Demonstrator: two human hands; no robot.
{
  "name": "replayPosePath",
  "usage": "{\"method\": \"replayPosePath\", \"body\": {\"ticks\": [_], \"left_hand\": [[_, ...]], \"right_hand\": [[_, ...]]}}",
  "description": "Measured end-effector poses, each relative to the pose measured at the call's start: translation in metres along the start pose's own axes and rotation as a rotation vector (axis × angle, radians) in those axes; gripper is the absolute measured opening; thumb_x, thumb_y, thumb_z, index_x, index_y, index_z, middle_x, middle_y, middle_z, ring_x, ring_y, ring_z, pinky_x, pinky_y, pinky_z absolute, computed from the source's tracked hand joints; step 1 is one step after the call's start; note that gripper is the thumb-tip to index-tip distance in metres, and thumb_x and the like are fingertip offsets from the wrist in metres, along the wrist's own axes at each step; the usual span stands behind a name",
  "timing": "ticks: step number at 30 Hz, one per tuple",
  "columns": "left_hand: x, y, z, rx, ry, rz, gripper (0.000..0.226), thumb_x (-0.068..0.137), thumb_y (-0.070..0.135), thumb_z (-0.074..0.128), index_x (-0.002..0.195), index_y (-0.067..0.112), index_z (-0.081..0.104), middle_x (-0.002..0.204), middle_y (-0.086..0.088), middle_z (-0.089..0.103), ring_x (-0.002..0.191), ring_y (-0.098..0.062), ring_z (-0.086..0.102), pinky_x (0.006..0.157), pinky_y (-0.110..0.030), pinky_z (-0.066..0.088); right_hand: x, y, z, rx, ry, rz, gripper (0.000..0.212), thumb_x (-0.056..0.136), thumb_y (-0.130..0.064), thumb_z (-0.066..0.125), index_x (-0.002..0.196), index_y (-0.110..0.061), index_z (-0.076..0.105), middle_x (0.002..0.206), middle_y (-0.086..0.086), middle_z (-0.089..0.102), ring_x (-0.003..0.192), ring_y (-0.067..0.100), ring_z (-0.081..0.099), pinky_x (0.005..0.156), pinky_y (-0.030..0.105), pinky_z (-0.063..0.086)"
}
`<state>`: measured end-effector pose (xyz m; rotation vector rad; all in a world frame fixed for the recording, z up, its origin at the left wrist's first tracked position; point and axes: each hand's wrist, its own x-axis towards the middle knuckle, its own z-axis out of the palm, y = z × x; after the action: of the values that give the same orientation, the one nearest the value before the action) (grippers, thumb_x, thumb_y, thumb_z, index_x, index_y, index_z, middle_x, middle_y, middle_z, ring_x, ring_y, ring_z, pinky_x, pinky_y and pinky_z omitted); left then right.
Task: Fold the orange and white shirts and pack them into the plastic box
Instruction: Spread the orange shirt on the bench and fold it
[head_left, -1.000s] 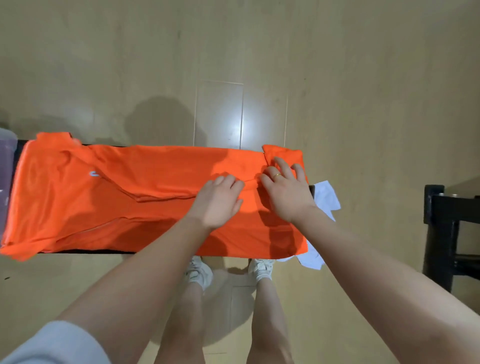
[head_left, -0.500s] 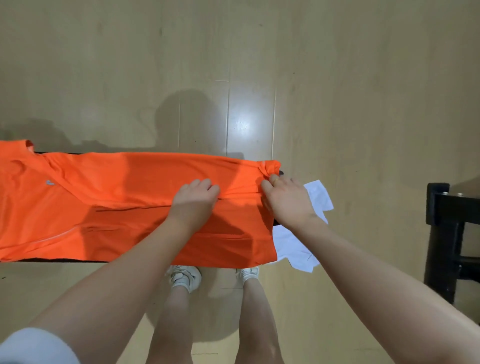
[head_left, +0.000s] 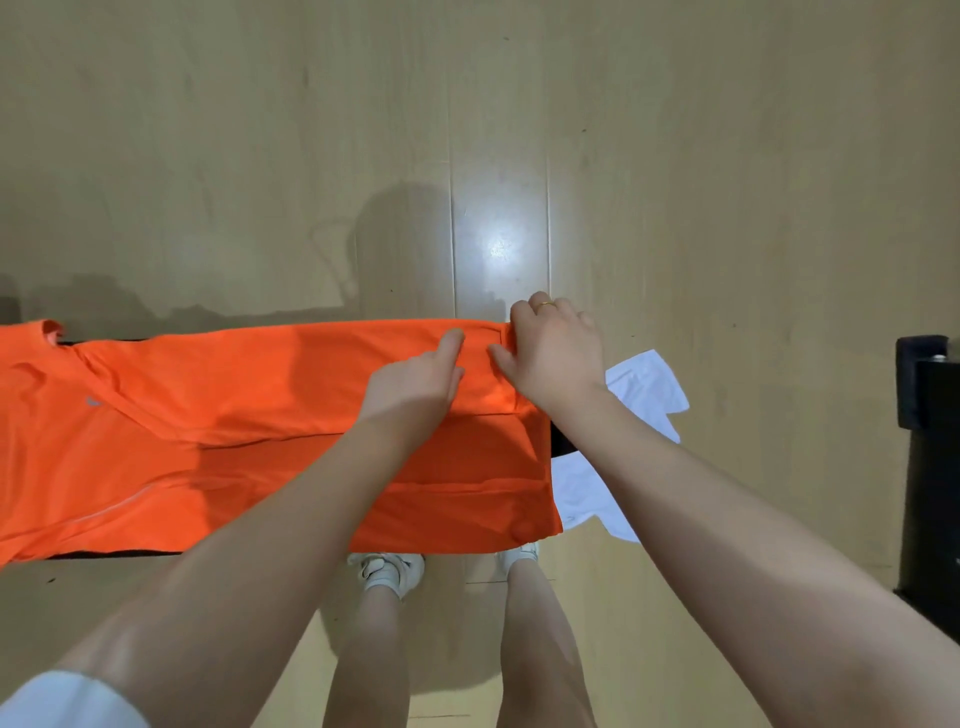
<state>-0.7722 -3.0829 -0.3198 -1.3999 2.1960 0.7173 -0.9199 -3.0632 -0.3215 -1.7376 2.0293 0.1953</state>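
The orange shirt (head_left: 218, 441) lies spread lengthwise over a narrow black bench (head_left: 561, 441), its collar end at the far left and one long side folded in. My left hand (head_left: 415, 384) rests on the cloth near the far right end, index finger stretched out. My right hand (head_left: 556, 353) pinches the shirt's far right corner at the bench's back edge. The white shirt (head_left: 644, 389) pokes out from under the orange one at the right end, hanging partly off the bench. The plastic box is out of view.
A pale wooden floor (head_left: 727, 182) surrounds the bench. A black piece of furniture (head_left: 930, 467) stands at the right edge. My legs and white shoes (head_left: 387, 569) are right below the bench's near edge.
The view has shifted right, so the collar end now runs off the left edge. My right hand moved to the far right corner and gripped it; my left hand slid toward it.
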Motion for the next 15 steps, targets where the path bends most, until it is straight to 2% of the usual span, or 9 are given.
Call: {"method": "replayPosePath", "body": {"ticks": [2, 5, 6, 7, 9, 11, 13, 15], "left_hand": [[0.006, 0.003, -0.002, 0.021, -0.004, -0.033, 0.047, 0.099, 0.031, 0.032, 0.144, 0.021, 0.021, 0.112, -0.019, 0.065, 0.102, -0.040, 0.061, 0.077, -0.042, 0.047], [0.018, 0.008, -0.006, 0.020, 0.000, -0.056, 0.040, 0.100, 0.030, 0.029, 0.139, 0.018, 0.030, 0.109, -0.023, 0.064, 0.101, -0.042, 0.060, 0.075, -0.042, 0.046], [0.021, 0.009, -0.008, 0.012, 0.004, -0.061, 0.035, 0.101, 0.029, 0.029, 0.132, 0.015, 0.035, 0.109, -0.024, 0.063, 0.101, -0.043, 0.059, 0.072, -0.041, 0.044], [0.024, 0.010, -0.009, -0.001, 0.011, -0.069, 0.031, 0.101, 0.028, 0.029, 0.125, 0.012, 0.039, 0.108, -0.024, 0.063, 0.100, -0.043, 0.059, 0.069, -0.039, 0.041], [0.029, 0.009, -0.009, -0.023, 0.020, -0.094, 0.025, 0.100, 0.024, 0.030, 0.116, 0.009, 0.041, 0.106, -0.025, 0.063, 0.099, -0.043, 0.059, 0.065, -0.037, 0.036], [0.029, 0.006, -0.010, -0.048, 0.029, -0.100, 0.023, 0.100, 0.023, 0.029, 0.114, 0.008, 0.042, 0.105, -0.026, 0.062, 0.098, -0.043, 0.059, 0.064, -0.037, 0.033], [0.026, 0.006, -0.009, -0.074, 0.019, -0.106, 0.023, 0.100, 0.022, 0.028, 0.114, 0.009, 0.041, 0.105, -0.025, 0.063, 0.096, -0.042, 0.059, 0.063, -0.037, 0.033], [0.021, 0.006, -0.006, -0.090, 0.037, -0.107, 0.026, 0.100, 0.024, 0.029, 0.119, 0.010, 0.040, 0.103, -0.023, 0.064, 0.094, -0.041, 0.060, 0.063, -0.039, 0.037]], "right_hand": [[0.004, -0.004, 0.002, -0.039, -0.068, 0.032, 0.035, 0.088, -0.036, 0.051, 0.104, -0.005, 0.056, 0.110, 0.014, 0.058, 0.101, 0.033, 0.055, 0.081, 0.038, 0.038], [0.005, -0.011, -0.001, -0.127, 0.063, 0.078, 0.019, 0.063, -0.022, 0.074, 0.069, -0.008, 0.063, 0.072, 0.010, 0.065, 0.064, 0.027, 0.063, 0.059, 0.027, 0.041], [0.006, -0.010, -0.003, -0.116, 0.074, 0.092, 0.014, 0.062, -0.016, 0.072, 0.067, -0.008, 0.062, 0.069, 0.009, 0.064, 0.062, 0.027, 0.063, 0.057, 0.025, 0.038], [0.006, -0.007, -0.002, -0.033, 0.035, 0.107, 0.007, 0.071, -0.012, 0.064, 0.074, -0.006, 0.062, 0.076, 0.012, 0.065, 0.069, 0.029, 0.063, 0.060, 0.028, 0.035], [0.006, 0.002, 0.005, 0.322, -0.027, 0.296, 0.012, 0.082, -0.013, 0.050, 0.077, -0.006, 0.058, 0.080, 0.016, 0.060, 0.076, 0.033, 0.058, 0.062, 0.032, 0.034], [0.003, 0.015, 0.007, 0.801, 0.046, 0.655, 0.016, 0.077, -0.018, 0.052, 0.064, -0.010, 0.053, 0.064, 0.010, 0.057, 0.067, 0.031, 0.054, 0.058, 0.037, 0.040], [-0.007, 0.024, 0.012, 1.331, 0.053, 0.990, 0.016, 0.077, -0.015, 0.055, 0.061, -0.014, 0.054, 0.046, 0.002, 0.053, 0.050, 0.026, 0.051, 0.048, 0.031, 0.042], [-0.022, 0.030, 0.021, 1.688, -0.067, 1.215, 0.011, 0.085, -0.006, 0.050, 0.075, -0.009, 0.054, 0.050, 0.004, 0.056, 0.045, 0.015, 0.054, 0.042, 0.022, 0.046]]}}
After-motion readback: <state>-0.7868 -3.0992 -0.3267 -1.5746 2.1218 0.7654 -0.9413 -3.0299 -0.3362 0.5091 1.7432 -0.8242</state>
